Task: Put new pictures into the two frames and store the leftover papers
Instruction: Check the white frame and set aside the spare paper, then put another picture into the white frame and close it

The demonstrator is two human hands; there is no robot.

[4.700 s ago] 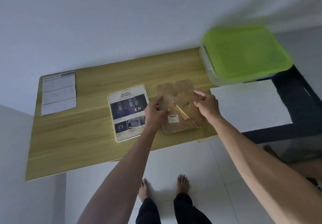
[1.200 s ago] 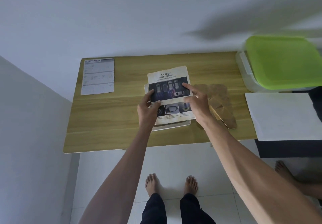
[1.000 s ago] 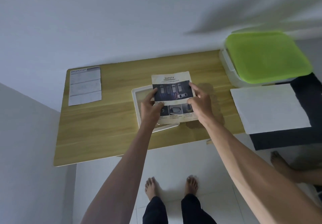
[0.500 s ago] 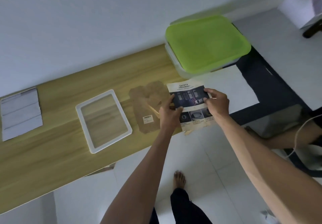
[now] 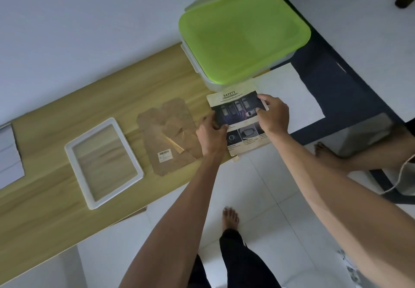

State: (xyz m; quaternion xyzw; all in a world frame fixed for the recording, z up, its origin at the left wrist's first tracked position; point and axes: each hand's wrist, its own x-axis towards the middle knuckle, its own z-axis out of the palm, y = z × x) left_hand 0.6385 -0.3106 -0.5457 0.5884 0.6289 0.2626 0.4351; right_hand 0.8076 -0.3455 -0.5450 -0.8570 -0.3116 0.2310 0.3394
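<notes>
Both hands hold a printed "SAFETY" sheet (image 5: 235, 110) over the right end of the wooden table (image 5: 56, 209). My left hand (image 5: 211, 136) pinches its left edge and my right hand (image 5: 272, 115) grips its right side. An empty white picture frame (image 5: 103, 162) lies flat on the table to the left. Between the frame and the sheet lies the brown backing board (image 5: 170, 135) with a barcode sticker. A white sheet (image 5: 298, 97) lies to the right, partly under the held sheet.
A clear storage box with a green lid (image 5: 242, 34) stands at the table's far right end. A grey printed sheet (image 5: 9, 153) lies at the left edge. Dark furniture (image 5: 332, 85) stands right of the table. Another person's bare foot (image 5: 325, 155) is on the floor at right.
The "SAFETY" sheet was lifted out of the white frame and carried right in both hands, past the backing board, towards the white sheet. The frame now lies empty.
</notes>
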